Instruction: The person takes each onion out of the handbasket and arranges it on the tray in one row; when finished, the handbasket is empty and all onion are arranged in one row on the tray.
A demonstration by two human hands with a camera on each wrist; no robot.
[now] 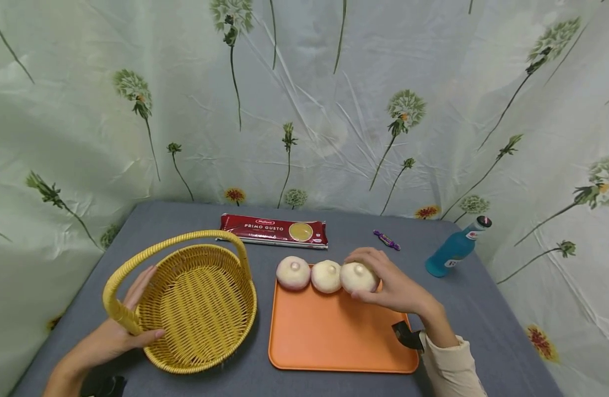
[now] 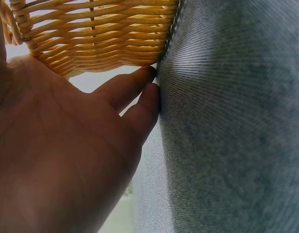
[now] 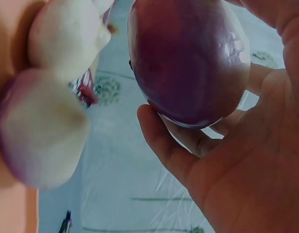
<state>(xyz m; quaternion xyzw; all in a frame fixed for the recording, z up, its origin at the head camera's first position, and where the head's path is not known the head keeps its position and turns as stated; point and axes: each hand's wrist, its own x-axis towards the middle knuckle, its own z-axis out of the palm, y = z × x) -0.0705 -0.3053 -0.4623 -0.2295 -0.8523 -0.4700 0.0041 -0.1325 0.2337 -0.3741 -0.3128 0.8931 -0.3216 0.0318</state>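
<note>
Partly hidden, the rightmost onion (image 1: 357,277) is covered along its right side by the right hand (image 1: 391,281), whose fingers curl round it; the right wrist view confirms the grip, with purple skin showing between thumb and fingers. That onion sits at the far edge of the orange tray (image 1: 334,336), last in a row of three running left to right, just beside the middle onion (image 1: 326,276), which touches the left onion (image 1: 293,273). Each shows a pale rounded nub on top, facing up toward the camera; the onions are near round, so no long axis can be made out.

The left hand (image 1: 117,331) grips the yellow wicker basket (image 1: 197,309) at the base of its handle, thumb over the rim; the fingers behind the handle are only partly seen. In the left wrist view two fingertips (image 2: 148,94) touch the grey counter (image 1: 483,309). A black strap at each wrist is cut off by the frame edge or the sleeve.
</note>
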